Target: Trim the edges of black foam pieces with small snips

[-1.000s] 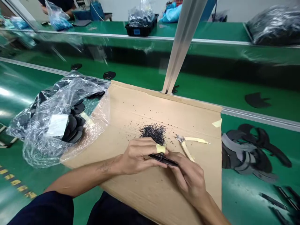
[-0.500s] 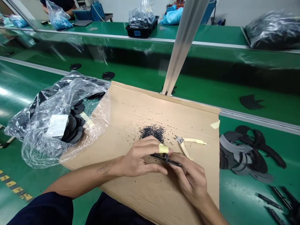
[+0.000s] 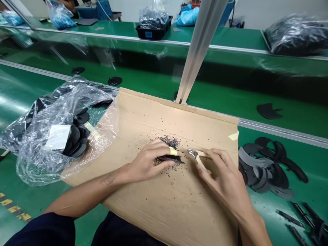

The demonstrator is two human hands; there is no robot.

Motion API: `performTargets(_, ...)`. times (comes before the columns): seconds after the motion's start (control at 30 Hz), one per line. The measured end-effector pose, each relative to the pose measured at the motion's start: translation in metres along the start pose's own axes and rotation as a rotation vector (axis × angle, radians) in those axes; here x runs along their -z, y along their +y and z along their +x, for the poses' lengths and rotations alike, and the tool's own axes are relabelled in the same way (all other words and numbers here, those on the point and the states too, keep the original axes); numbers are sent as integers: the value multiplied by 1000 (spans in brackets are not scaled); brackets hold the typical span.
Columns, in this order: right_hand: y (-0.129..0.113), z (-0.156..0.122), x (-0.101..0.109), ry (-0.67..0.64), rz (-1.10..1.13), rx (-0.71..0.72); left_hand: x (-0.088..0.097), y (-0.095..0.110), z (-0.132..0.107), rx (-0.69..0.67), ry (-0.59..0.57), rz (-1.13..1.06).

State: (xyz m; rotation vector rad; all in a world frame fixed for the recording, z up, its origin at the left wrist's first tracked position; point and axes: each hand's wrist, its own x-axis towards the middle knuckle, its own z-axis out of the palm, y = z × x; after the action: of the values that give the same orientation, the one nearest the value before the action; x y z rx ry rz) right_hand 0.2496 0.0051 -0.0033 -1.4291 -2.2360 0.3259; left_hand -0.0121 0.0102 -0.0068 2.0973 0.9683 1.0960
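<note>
Probably factory — green conveyor belt (image 3: 143, 82)

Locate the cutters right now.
Head view: the cutters lie on the cardboard sheet, right of centre, under the right hand, just right of the pile of black bits.

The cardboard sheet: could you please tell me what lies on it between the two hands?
In the head view, between the left hand and right hand lies bare cardboard sheet strewn with black crumbs.
</note>
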Motion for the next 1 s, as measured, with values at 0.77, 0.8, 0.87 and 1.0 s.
performTargets(0.77, -15, -2, 1, 97, 234, 311, 0, -3, -2, 8, -61, -244)
performTargets(0.8, -15, -2, 0, 108, 222, 324, 1, -3, -2, 13, -62, -251)
performTargets(0.87, -15, -2, 0, 120, 200, 343, 0, -3, -2, 26, -61, -267)
performTargets(1.0, -18, -4, 3, 100, 146, 354, -1, -4, -3, 48, -74, -305)
